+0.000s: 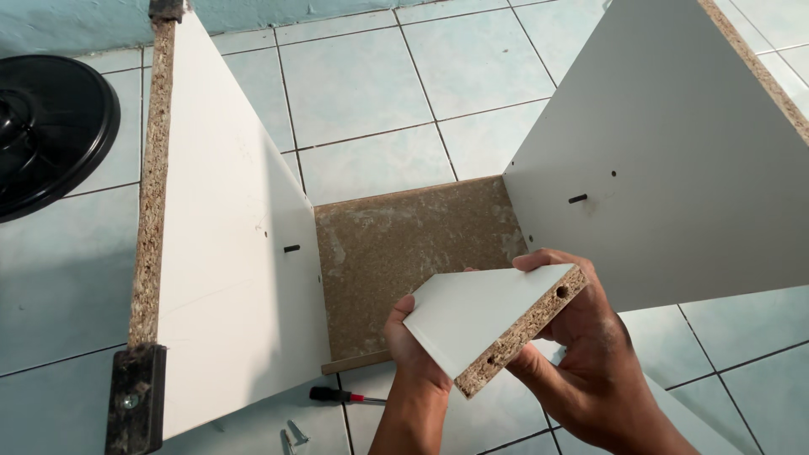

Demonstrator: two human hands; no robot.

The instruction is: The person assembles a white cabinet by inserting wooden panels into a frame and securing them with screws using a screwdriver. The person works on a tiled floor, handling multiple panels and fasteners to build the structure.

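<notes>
Both grips, left hand (415,350) and right hand (581,354), pinch white board (480,313); upright panels (227,236) flank it, screwdriver (337,394) below.

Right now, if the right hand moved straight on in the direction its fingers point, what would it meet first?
The right hand holds the small white board, with its fingers pointing up and left. Going on that way, it would probably meet the brown back panel first, though depth is hard to judge.

The brown back board (404,253) lies on the floor; a side panel (227,253) stands upright at its left edge, another side panel (674,168) at its right. The small board (493,316) is above its near edge, the screwdriver (337,394) just before it, the round base (50,126) far left
</notes>
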